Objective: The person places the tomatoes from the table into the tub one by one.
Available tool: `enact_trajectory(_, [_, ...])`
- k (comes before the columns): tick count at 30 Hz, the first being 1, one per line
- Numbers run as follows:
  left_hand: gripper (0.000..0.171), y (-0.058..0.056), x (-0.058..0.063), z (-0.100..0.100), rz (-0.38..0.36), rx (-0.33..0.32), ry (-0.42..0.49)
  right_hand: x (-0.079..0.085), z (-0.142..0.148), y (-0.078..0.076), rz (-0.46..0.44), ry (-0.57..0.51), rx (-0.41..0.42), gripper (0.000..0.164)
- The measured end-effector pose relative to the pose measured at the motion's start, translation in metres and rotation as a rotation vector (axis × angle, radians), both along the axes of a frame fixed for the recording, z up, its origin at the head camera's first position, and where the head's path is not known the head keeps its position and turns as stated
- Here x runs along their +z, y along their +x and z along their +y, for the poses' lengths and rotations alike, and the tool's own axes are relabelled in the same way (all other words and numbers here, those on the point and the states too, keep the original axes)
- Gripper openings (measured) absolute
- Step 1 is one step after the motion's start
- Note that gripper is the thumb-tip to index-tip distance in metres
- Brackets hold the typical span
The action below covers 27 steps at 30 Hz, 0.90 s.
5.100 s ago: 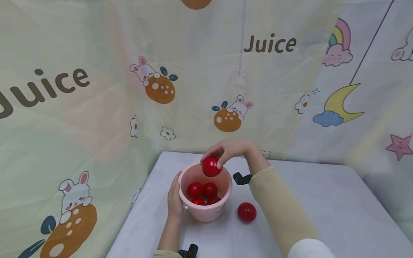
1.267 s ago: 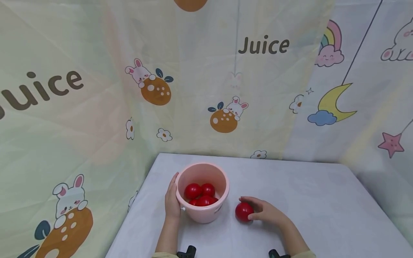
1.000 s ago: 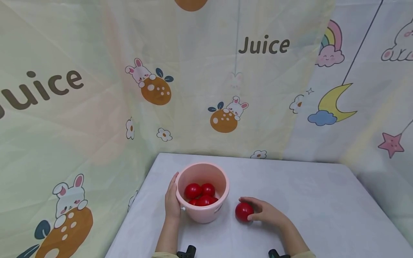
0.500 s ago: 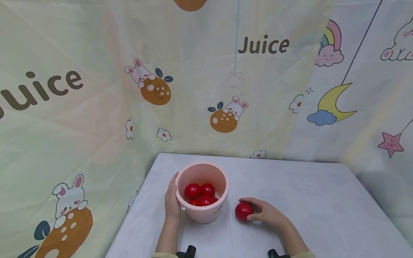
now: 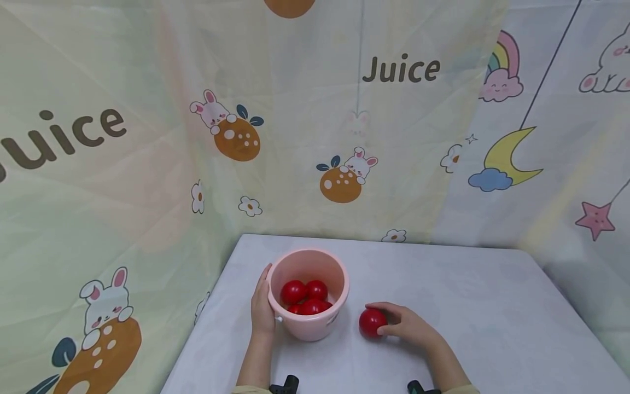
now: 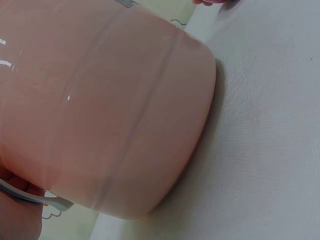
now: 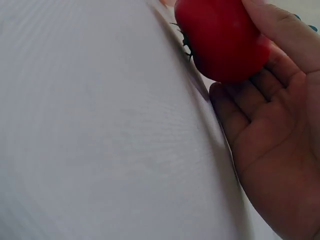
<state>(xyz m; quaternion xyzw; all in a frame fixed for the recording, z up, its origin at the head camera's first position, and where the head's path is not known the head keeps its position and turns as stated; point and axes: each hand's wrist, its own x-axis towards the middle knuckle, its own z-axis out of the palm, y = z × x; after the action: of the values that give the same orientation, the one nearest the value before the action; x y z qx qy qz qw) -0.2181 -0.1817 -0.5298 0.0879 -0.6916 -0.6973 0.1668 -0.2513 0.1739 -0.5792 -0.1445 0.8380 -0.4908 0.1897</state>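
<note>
A pink bucket stands upright on the table, with several red tomatoes inside. My left hand rests along the bucket's left side, its fingers stretched up the wall. In the left wrist view, part of that hand shows beside the bucket's grey handle. To the right of the bucket, my right hand grips another tomato between thumb and fingers, low at the tabletop. The right wrist view shows this tomato with its green stem end turned toward the cloth.
White cloth covers the table. Printed fabric hangs behind and to the left, close to the table's edges. Black wrist mounts sit on both wrists.
About five seconds ago my right hand held a tomato above the bucket; the hand is now empty of that one and on the table tomato. Over the last second almost nothing has moved.
</note>
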Motion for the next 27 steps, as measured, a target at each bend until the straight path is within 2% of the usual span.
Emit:
enact_trajectory(8, [0.038, 0.0, 0.001, -0.002, 0.006, 0.001, -0.004, 0.018, 0.002, -0.011, 0.028, 0.006, -0.04, 0.067])
enact_trajectory(27, [0.038, -0.001, 0.0, 0.0, 0.004, -0.002, -0.002, 0.084, 0.008, -0.037, 0.096, -0.04, 0.002, 0.069])
